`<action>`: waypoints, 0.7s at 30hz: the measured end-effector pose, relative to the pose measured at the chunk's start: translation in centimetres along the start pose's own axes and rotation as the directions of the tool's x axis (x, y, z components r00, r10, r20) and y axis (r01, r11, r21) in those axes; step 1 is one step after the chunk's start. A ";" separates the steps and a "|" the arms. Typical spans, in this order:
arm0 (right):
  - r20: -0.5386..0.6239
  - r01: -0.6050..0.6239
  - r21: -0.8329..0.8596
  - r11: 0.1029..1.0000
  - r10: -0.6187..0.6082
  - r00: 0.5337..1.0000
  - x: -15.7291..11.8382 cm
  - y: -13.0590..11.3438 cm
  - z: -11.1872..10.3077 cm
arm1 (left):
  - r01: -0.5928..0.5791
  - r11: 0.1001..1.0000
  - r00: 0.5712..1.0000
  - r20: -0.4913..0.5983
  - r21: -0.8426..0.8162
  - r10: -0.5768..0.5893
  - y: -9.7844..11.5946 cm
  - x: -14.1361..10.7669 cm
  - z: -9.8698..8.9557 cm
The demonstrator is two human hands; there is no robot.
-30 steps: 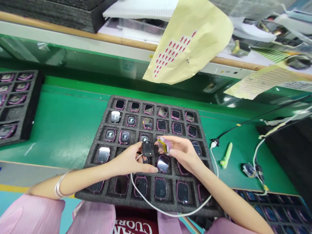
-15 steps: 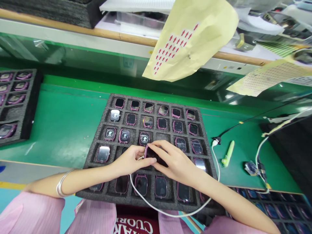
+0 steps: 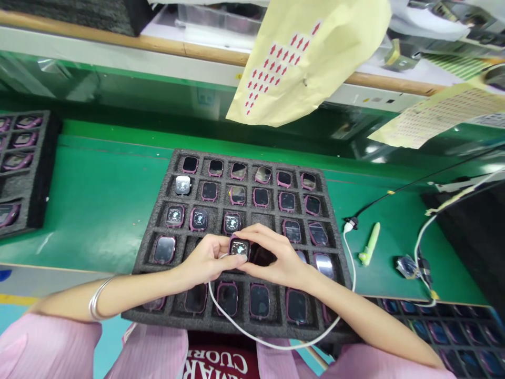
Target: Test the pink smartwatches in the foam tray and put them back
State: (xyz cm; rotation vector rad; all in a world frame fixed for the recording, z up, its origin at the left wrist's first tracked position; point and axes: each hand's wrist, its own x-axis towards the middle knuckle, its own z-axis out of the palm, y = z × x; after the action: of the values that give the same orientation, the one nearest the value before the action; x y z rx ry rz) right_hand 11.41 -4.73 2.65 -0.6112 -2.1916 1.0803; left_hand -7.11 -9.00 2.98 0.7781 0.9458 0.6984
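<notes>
A smartwatch (image 3: 239, 247) with a purple case and a lit dial is held between my two hands over the middle of the black foam tray (image 3: 276, 329). My left hand (image 3: 205, 258) is closed on its left side, thumb across the lower screen. From the right, my right hand (image 3: 278, 255) grips it, fingers at the top edge and thumb at the bottom. A white cable (image 3: 272, 346) loops below the hands and runs up to my left fingers; its tip is hidden there. More purple-cased watches lie in the tray's compartments, several with lit faces, such as the watch (image 3: 232, 223) just above.
Another foam tray with watches (image 3: 36, 173) stands at the left. To the right on the green bench lie a cable connector (image 3: 350, 225), a light green pen-like tool (image 3: 370, 245) and a dark coiled item (image 3: 407, 267). Yellow paper (image 3: 307, 68) hangs from the shelf above.
The held watch's screen was dark and is now lit with a dial. My right fingers have drawn back a little from across the screen to its edges. The view has shifted slightly.
</notes>
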 end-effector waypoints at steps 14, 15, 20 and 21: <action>0.066 0.006 -0.069 0.998 -0.001 0.998 -0.7 0.2 -0.3 | -0.054 0.998 0.997 0.057 0.045 0.051 -1.7 0.5 -0.6; 0.079 0.006 -0.090 0.996 0.002 0.997 -0.7 0.2 -0.3 | -0.057 0.997 0.997 0.059 0.045 0.054 -1.7 0.5 -0.6; 0.085 0.012 -0.174 0.985 0.003 0.996 -0.9 0.2 -0.1 | -0.111 0.992 0.993 0.058 0.053 0.108 -1.9 0.6 -0.5; 0.081 0.015 -0.179 0.984 0.000 0.997 -0.9 0.2 0.0 | -0.113 0.991 0.993 0.052 0.068 0.109 -2.0 0.7 -0.5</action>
State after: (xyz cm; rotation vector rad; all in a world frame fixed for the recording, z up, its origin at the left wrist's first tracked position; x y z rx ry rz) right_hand 12.08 -5.16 2.22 -0.6470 -2.3776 0.9235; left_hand -6.90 -9.40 0.91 0.9118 0.8927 0.7431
